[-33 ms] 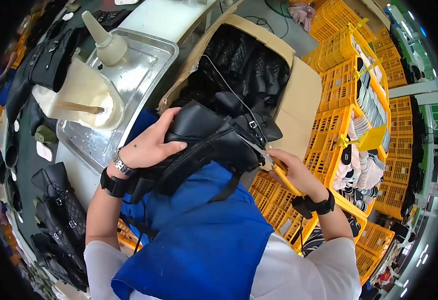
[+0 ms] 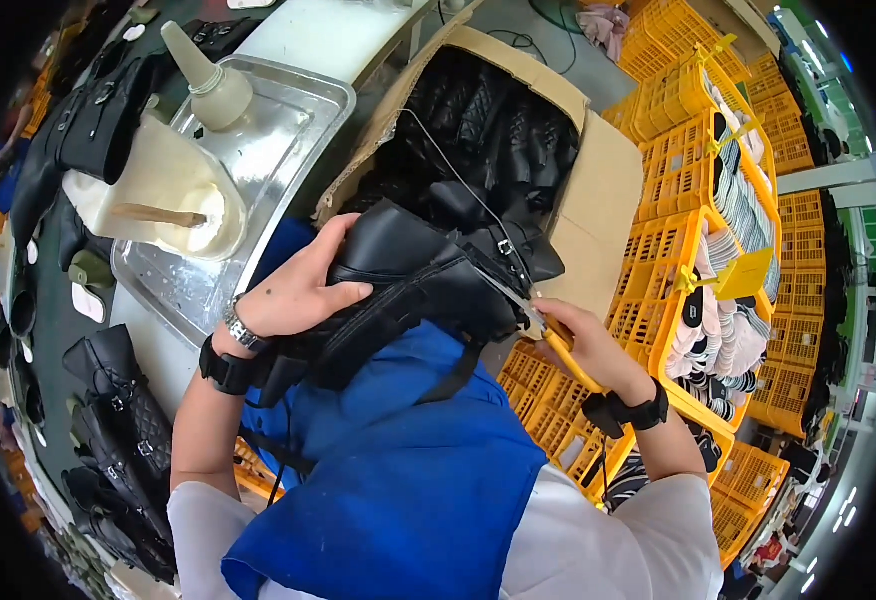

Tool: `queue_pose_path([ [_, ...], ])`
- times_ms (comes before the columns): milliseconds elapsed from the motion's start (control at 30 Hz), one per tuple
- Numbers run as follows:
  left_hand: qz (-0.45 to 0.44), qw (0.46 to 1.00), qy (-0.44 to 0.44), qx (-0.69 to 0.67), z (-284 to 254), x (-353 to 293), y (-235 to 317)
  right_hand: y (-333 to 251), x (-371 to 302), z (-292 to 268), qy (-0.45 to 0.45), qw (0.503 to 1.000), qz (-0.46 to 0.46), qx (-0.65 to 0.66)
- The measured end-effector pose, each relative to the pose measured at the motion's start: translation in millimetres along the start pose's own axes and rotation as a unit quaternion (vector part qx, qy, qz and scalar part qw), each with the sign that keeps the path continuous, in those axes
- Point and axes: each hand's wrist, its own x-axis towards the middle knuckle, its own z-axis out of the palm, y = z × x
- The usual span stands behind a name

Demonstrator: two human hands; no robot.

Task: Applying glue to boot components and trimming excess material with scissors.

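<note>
A black leather boot upper (image 2: 390, 246) lies across my lap, over a blue apron (image 2: 378, 480). My left hand (image 2: 293, 292) is closed on its left end, thumb on top and fingers round the far side. In my right hand (image 2: 596, 350) are yellow-handled pliers (image 2: 570, 357), gripped in closed fingers. Their grey metal jaws reach the upper's right end, beside a small strap and buckle. Whether the jaws are clamped on the leather is too small to tell. The underside of the upper is hidden.
Beyond the upper stands an open cardboard box (image 2: 603, 215) of black quilted boot parts. A metal tray (image 2: 298, 110) holds a squeeze bottle (image 2: 220, 95) and a glue container (image 2: 173, 185) with a wooden stick. Stacked yellow crates (image 2: 648, 260) stand at right; black boots (image 2: 118, 430) lie left.
</note>
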Motion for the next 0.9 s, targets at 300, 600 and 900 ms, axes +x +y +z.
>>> queue_pose_path([
  [300,0.034,0.999,-0.006,0.023,11,2,-5,-7,4,22,0.01,0.999,0.003,0.034],
  [600,0.041,0.999,-0.02,0.017,8,5,-8,-7,3,24,-0.049,0.979,0.091,0.176],
  [900,0.046,0.998,-0.027,0.02,11,5,-5,5,8,22,-0.003,0.995,-0.017,0.097],
])
